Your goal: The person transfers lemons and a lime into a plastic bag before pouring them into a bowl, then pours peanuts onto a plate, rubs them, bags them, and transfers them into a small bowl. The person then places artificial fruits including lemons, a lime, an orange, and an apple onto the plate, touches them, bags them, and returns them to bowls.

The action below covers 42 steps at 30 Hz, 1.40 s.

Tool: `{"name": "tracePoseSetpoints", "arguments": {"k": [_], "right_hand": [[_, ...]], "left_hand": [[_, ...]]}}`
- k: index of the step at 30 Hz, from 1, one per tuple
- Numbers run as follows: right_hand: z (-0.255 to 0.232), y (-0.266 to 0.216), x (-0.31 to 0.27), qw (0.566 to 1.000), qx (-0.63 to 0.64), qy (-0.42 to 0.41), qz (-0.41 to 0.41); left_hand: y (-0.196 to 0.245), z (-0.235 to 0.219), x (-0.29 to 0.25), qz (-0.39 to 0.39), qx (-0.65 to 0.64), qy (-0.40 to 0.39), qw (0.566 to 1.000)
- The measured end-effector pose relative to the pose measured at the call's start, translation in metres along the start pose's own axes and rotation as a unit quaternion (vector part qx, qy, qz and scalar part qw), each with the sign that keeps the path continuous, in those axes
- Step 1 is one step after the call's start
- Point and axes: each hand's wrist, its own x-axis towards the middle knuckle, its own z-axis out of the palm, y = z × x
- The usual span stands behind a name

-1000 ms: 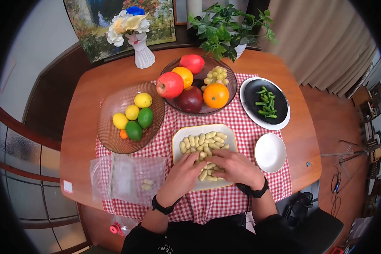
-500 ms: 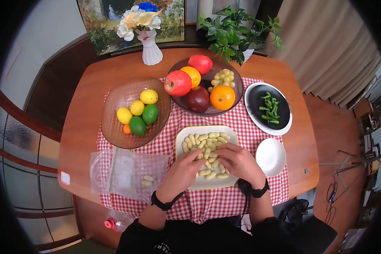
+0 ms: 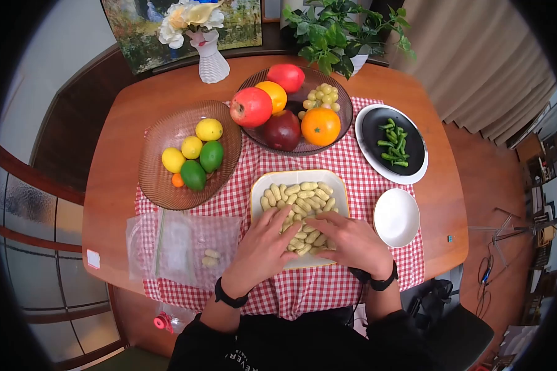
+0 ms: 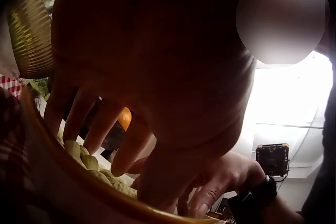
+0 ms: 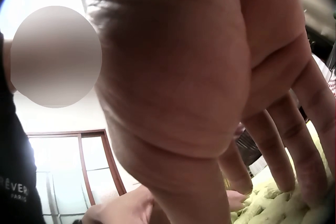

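Note:
In the head view a white tray [image 3: 263, 180] with a yellowish rim holds a layer of peanuts [image 3: 303, 196]. The left hand [image 3: 260, 247] lies over the tray's left part, its spread fingertips on the peanuts. Over the right part, the right hand [image 3: 353, 244] touches the peanuts with extended fingers. Both palms face down and neither hand grips anything visible. The left wrist view shows the left hand [image 4: 147, 87] with fingers reaching down to peanuts [image 4: 89, 162] inside the rim. Fingers of the right hand [image 5: 210, 77] hang straight over peanuts [image 5: 273, 203].
A clear bag [image 3: 185, 244] with two peanuts lies left of the tray. Behind are a lemon and green fruit bowl [image 3: 155, 145] and a larger fruit bowl [image 3: 346, 108]. At right stand a white bowl [image 3: 396, 217] and a black plate [image 3: 377, 154] of green peppers.
Both hands have stayed over the tray while their fingers shifted among the peanuts, which lie somewhat differently. The left fingers are spread wider than before. The head view has also moved slightly.

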Motion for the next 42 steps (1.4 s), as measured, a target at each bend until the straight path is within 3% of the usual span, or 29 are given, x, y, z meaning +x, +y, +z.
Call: {"name": "tracePoseSetpoints", "arguments": {"k": [13, 16, 18, 22, 24, 26, 29, 32, 37, 40, 42], "right_hand": [[0.03, 0.014, 0.015, 0.998, 0.005, 0.065, -0.003], [0.026, 0.019, 0.017, 0.995, 0.029, 0.093, 0.004], [0.018, 0.017, 0.014, 0.992, 0.052, 0.115, 0.02], [0.01, 0.019, 0.01, 0.982, 0.125, 0.134, -0.05], [0.004, 0.015, 0.007, 0.983, 0.122, 0.123, -0.053], [-0.004, 0.006, 0.005, 0.993, 0.12, 0.012, 0.008], [0.007, 0.006, 0.006, 0.995, 0.075, -0.013, -0.062], [0.019, 0.001, 0.011, 0.998, 0.039, -0.01, -0.056], [0.036, 0.008, 0.021, 0.995, 0.007, 0.069, -0.066], [0.036, 0.017, 0.021, 0.988, 0.082, 0.106, -0.081], [0.031, 0.017, 0.021, 0.969, 0.126, 0.185, -0.101]], "left_hand": [[0.006, 0.012, 0.0, 0.008, -0.017, -0.046, 0.999], [-0.005, 0.015, 0.0, 0.02, -0.052, -0.015, 0.998], [-0.002, 0.01, 0.0, -0.014, -0.051, 0.014, 0.999], [0.007, 0.0, 0.003, -0.006, -0.059, 0.052, 0.997], [0.008, -0.008, 0.003, -0.004, -0.055, 0.06, 0.997], [0.003, -0.011, 0.0, -0.016, -0.053, 0.041, 0.998], [0.003, -0.012, -0.004, -0.051, -0.02, 0.013, 0.998], [0.005, -0.005, -0.003, -0.042, -0.013, -0.012, 0.999], [0.001, 0.015, -0.001, -0.034, 0.004, 0.012, 0.999], [0.001, 0.009, 0.001, -0.049, -0.053, 0.022, 0.997], [-0.001, 0.009, 0.0, -0.038, -0.063, 0.047, 0.996]]}}
